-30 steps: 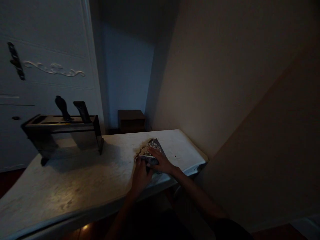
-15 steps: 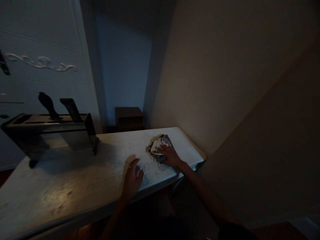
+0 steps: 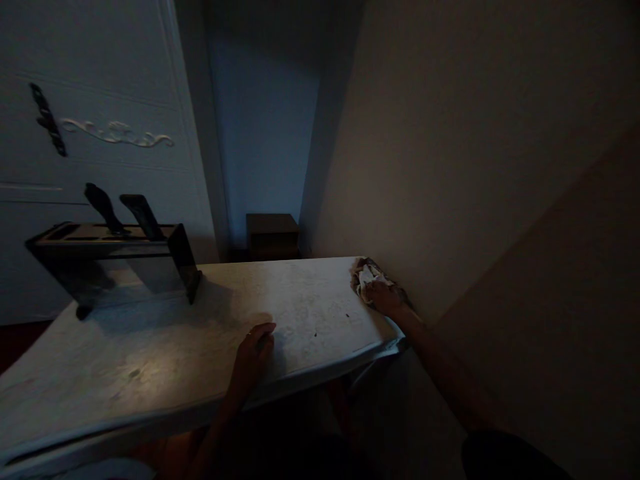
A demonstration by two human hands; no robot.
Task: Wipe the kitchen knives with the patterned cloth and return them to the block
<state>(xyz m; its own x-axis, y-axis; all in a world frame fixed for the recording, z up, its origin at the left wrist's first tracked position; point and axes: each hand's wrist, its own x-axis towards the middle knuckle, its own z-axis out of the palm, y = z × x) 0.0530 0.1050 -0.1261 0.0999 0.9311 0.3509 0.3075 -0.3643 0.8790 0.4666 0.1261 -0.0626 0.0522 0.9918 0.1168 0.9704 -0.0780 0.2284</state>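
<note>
My right hand (image 3: 383, 297) presses down on a crumpled patterned cloth (image 3: 364, 274) at the far right end of a pale, marbled tabletop (image 3: 175, 353), close to the wall. Its fingers curl over the cloth. My left hand (image 3: 251, 348) rests on the tabletop near the front edge, fingers laid flat and holding nothing. A ring shows on one finger. The room is dim.
A dark knife block (image 3: 113, 260) with two black handles (image 3: 123, 213) sticking up stands at the back left of the table. A white panelled door (image 3: 95, 133) is behind it. A small brown cabinet (image 3: 273, 233) sits in the far corner. A beige wall (image 3: 475, 167) runs along the right.
My right hand has slid the cloth from the table's middle to its far right end. My left hand let go of the cloth and settled flat on the table.
</note>
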